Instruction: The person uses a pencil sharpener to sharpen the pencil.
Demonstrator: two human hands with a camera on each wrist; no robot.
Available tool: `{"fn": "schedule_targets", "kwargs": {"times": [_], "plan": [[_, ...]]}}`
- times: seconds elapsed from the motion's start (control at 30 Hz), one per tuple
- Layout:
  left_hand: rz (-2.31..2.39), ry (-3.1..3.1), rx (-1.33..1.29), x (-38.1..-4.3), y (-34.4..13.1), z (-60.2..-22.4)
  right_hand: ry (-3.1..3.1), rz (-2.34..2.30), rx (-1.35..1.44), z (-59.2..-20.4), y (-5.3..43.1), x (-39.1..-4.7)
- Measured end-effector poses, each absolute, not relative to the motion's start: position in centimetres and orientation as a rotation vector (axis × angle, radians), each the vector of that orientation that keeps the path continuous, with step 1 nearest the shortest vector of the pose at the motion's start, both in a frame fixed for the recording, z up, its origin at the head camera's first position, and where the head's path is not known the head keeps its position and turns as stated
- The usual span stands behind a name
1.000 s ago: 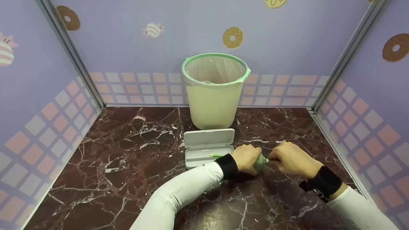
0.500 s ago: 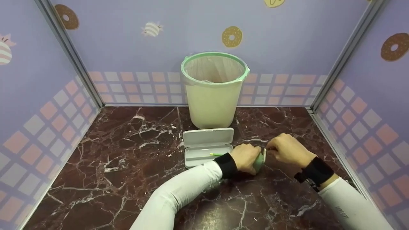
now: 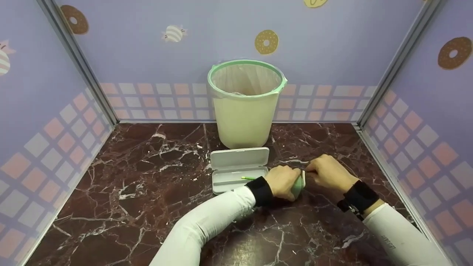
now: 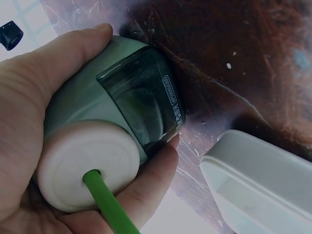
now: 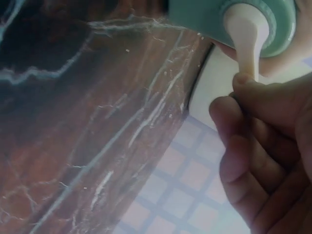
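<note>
My left hand grips a green pencil sharpener with a hand crank, its fingers and thumb wrapped round the body. A green pencil sticks into the hole in the sharpener's pale round front, its other end reaching over the open pencil case. On the far side, my right hand pinches the end of the white crank handle between thumb and finger. The sharpener has a dark see-through shavings window. The pencil tip inside the sharpener is hidden.
Behind the pencil case stands a pale bin with a green rim and a plastic liner. The dark red marbled tabletop bears small white specks. Patterned panels enclose it at the back and both sides.
My right hand has moved up and slightly left with the crank handle, which now stands more upright. My left hand keeps its grip on the sharpener. The whole head view has shifted slightly.
</note>
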State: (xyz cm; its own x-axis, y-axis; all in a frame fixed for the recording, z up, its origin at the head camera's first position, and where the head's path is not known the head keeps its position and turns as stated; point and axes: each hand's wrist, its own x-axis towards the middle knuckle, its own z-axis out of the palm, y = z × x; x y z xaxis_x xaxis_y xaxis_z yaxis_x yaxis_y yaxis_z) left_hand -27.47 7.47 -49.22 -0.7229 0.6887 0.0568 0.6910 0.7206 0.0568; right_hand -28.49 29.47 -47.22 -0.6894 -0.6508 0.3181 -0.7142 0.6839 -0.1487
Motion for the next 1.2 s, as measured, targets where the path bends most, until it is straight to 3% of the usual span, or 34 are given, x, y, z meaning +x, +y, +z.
{"fn": "schedule_targets", "kwargs": {"times": [0.7,1.2], "plan": [[-0.096,-2.863,-1.15,-27.2,7.4,-49.0,-2.833,0.409,0.993,-50.3,28.4,-27.3],[-0.116,-2.885,-1.099,-27.2,7.5,-48.9,-2.942,0.657,1.194,-49.8,29.0,-27.0]]}}
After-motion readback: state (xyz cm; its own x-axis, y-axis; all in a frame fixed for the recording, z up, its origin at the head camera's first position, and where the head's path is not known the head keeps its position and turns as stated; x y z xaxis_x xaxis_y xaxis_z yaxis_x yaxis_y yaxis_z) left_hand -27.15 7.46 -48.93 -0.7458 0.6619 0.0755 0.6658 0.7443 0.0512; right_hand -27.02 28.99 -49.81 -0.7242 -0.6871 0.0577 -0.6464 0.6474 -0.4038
